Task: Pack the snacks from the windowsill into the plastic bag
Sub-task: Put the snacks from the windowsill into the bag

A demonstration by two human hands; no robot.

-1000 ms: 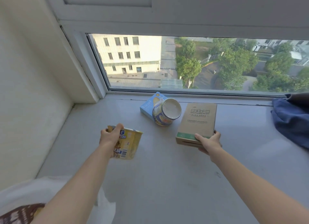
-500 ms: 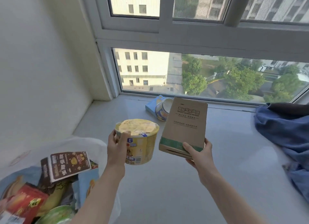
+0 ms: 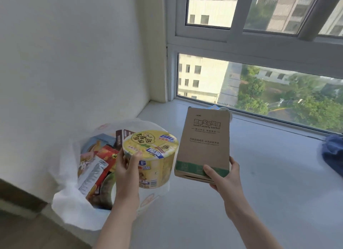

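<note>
Left hand grasps noodle cup, right hand grasps cardboard box; lower cup upright into plastic bag at 9 o'clock

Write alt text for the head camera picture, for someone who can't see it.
A person's left hand holds a yellow noodle cup by an open white plastic bag full of snacks, while the right hand holds a brown cardboard box above the pale windowsill.

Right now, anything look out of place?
Yes: the cardboard box held in the right hand is printed "Smart safety socket", so it is no snack. The noodle cup in the left hand looks sealed.
</note>
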